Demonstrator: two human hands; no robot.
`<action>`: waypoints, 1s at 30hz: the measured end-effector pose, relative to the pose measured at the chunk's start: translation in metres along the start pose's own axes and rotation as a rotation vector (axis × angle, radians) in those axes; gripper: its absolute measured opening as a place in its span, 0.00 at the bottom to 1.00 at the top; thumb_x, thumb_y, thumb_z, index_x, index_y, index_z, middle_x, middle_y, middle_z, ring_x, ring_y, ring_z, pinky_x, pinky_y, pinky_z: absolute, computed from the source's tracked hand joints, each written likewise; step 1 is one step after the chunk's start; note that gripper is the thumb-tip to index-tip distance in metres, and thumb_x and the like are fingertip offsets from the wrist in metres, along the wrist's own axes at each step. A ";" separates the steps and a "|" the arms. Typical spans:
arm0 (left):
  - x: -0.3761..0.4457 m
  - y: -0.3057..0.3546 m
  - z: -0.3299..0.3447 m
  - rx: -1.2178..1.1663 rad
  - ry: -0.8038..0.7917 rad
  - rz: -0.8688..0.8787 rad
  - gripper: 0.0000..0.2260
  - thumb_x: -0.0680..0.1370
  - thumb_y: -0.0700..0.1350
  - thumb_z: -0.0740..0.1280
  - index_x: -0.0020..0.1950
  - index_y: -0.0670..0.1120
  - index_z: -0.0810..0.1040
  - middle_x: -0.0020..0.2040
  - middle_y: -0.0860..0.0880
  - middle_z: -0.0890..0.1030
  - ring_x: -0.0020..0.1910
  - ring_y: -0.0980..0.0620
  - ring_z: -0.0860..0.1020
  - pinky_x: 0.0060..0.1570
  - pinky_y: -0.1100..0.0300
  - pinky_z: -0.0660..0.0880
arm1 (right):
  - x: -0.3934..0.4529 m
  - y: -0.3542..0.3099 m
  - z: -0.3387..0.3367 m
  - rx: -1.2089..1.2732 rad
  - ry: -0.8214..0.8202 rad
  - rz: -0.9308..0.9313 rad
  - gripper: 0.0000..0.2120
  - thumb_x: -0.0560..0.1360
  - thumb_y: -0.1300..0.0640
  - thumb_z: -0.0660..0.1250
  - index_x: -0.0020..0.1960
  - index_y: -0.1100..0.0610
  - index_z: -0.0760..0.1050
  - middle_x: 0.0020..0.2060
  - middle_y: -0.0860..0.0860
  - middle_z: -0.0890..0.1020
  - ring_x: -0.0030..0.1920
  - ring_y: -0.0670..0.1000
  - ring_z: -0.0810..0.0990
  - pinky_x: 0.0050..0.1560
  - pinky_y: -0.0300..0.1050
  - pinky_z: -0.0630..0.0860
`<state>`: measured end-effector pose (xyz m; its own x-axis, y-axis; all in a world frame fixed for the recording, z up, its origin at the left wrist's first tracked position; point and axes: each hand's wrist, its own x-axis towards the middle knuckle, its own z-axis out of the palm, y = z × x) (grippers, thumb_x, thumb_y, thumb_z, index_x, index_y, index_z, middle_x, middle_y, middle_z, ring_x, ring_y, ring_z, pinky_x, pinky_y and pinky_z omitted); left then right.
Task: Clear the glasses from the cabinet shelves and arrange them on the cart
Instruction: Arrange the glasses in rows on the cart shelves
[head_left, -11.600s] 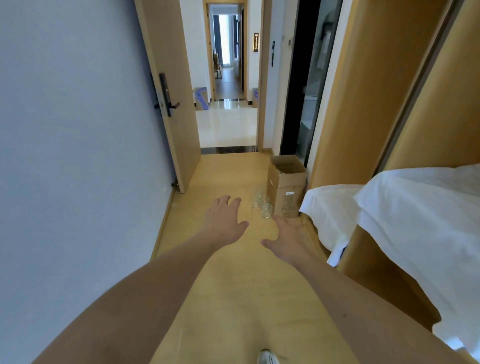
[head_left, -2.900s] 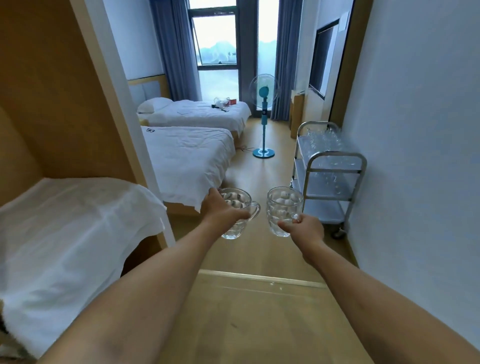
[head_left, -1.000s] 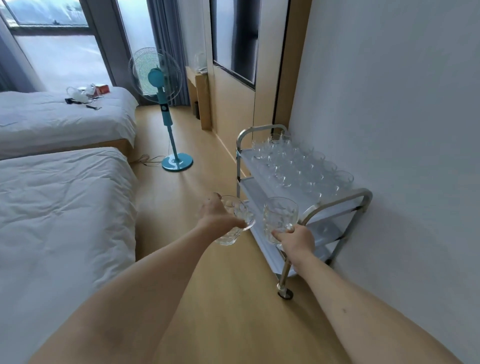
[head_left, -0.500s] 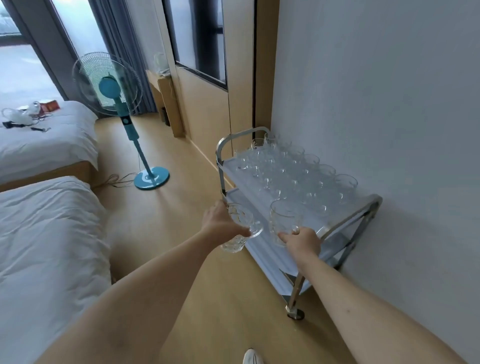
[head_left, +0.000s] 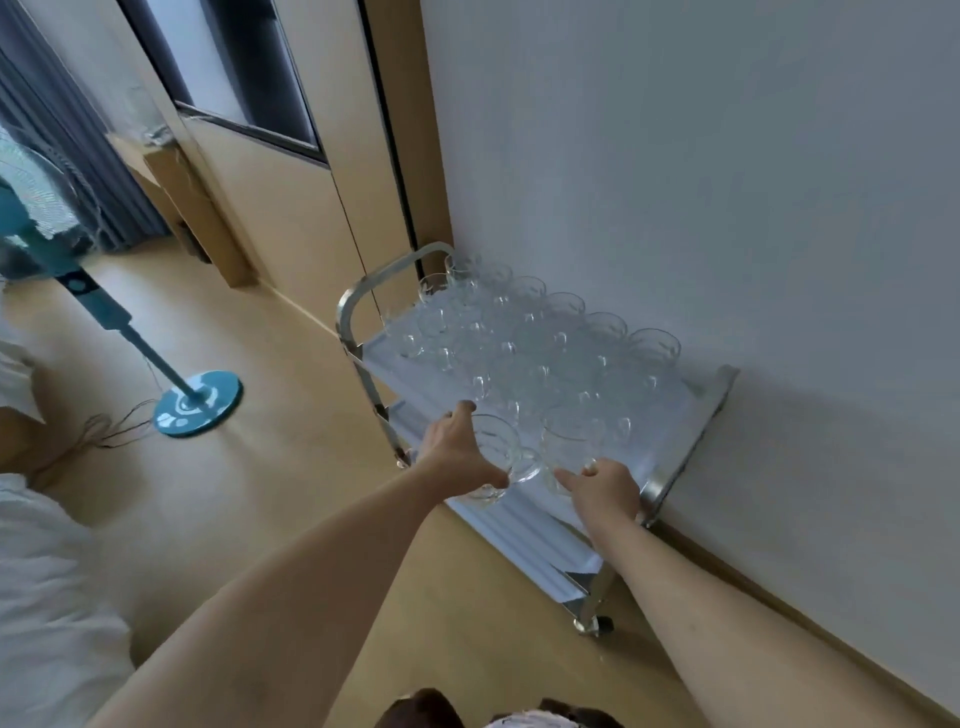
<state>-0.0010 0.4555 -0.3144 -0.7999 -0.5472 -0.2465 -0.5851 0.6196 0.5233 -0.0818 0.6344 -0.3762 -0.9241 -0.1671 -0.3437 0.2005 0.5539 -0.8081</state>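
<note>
A steel cart (head_left: 691, 441) stands against the white wall, its top shelf packed with several rows of clear glass mugs (head_left: 524, 338). My left hand (head_left: 457, 460) grips a clear handled mug (head_left: 501, 457) at the cart's near front edge, its handle pointing right. My right hand (head_left: 605, 491) holds a second clear mug (head_left: 569, 441) just beside it, over the near end of the top shelf. The two mugs are almost touching. Whether either mug rests on the shelf I cannot tell.
A teal standing fan (head_left: 197, 402) with its cord on the wooden floor stands to the left. White bedding (head_left: 47, 597) fills the lower left. A wooden panel and a dark window (head_left: 234, 78) lie beyond the cart. A lower cart shelf (head_left: 524, 535) shows beneath.
I have stepped closer to the cart and look down on it more steeply. Both hands have carried their mugs forward to the near end of the top shelf.
</note>
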 end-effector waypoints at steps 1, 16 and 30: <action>0.012 0.000 0.001 -0.002 -0.036 0.015 0.53 0.59 0.52 0.84 0.78 0.49 0.59 0.68 0.45 0.73 0.68 0.44 0.70 0.65 0.49 0.72 | 0.005 0.002 0.003 0.007 0.012 0.019 0.21 0.74 0.52 0.75 0.33 0.55 0.65 0.27 0.50 0.69 0.30 0.50 0.66 0.34 0.44 0.66; 0.150 -0.010 0.010 0.201 -0.459 0.451 0.49 0.59 0.49 0.84 0.76 0.51 0.64 0.68 0.46 0.69 0.68 0.46 0.69 0.66 0.51 0.72 | 0.036 0.007 0.064 0.137 0.380 0.293 0.25 0.70 0.54 0.78 0.31 0.53 0.61 0.24 0.46 0.64 0.27 0.49 0.62 0.31 0.43 0.61; 0.187 0.012 0.038 0.396 -0.601 0.784 0.50 0.60 0.50 0.83 0.77 0.50 0.61 0.70 0.46 0.70 0.70 0.45 0.65 0.62 0.57 0.68 | 0.046 0.019 0.072 0.261 0.477 0.372 0.27 0.73 0.52 0.76 0.32 0.52 0.58 0.21 0.43 0.60 0.23 0.45 0.59 0.31 0.43 0.59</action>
<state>-0.1627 0.3824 -0.3847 -0.8437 0.3846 -0.3744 0.2067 0.8766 0.4346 -0.0976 0.5785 -0.4413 -0.8086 0.4106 -0.4213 0.5513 0.2787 -0.7864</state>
